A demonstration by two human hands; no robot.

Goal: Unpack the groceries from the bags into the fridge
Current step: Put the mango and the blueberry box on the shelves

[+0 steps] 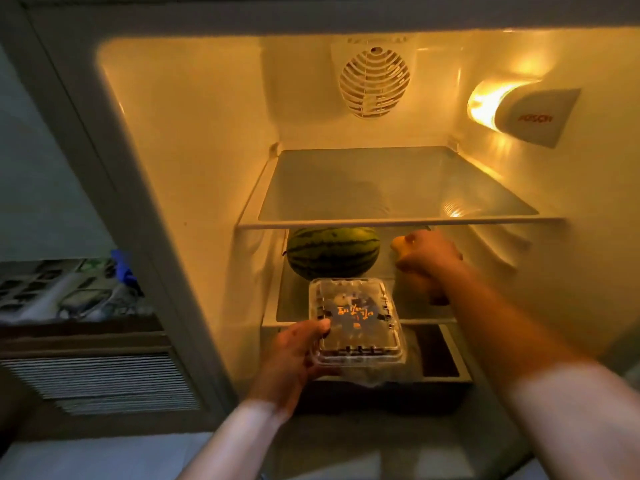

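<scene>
The left hand [294, 355] is grasping a clear plastic clamshell box of dark berries [356, 323] by its side, level before the lower glass shelf [294, 303]. The right hand [427, 258] is gripping a yellow fruit [401, 242] beside the striped green watermelon [332, 252], probably making room.

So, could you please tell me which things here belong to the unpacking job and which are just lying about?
Part of the job:
- clear plastic clamshell box, held by the left hand
- yellow item, under the right hand; blurred
- watermelon on the lower shelf
- upper glass shelf
- bottom drawer

Just lying about:
- blurred clutter left of the fridge
- slatted vent below it
</scene>
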